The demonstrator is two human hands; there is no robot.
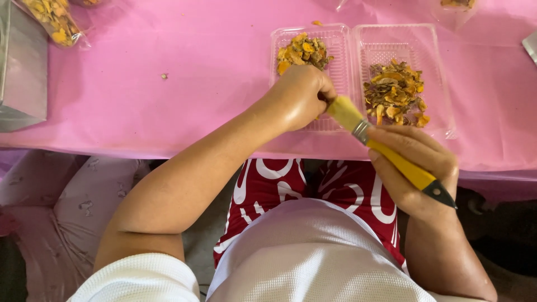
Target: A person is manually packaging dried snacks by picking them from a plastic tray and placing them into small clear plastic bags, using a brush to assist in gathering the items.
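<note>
Right hand (411, 170), grip clamped on the yellow handle of a paintbrush (386, 154), bristles pointing into the left hand (302, 98). Left hand closed in a fist at the bristle tip; what it holds cannot be told. Both hands lie over the near edge of a clear two-part tray (349, 39) of dried orange-brown pieces (394, 92) on the pink worktop (168, 84).

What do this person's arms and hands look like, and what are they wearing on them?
Both arms are bare from the upper arm down. The left hand and right hand wear no gloves, and no rings, watch or bracelets show. A short white sleeve with a waffle-like texture covers the left shoulder, part of a white top. The right sleeve is barely in view.
</note>
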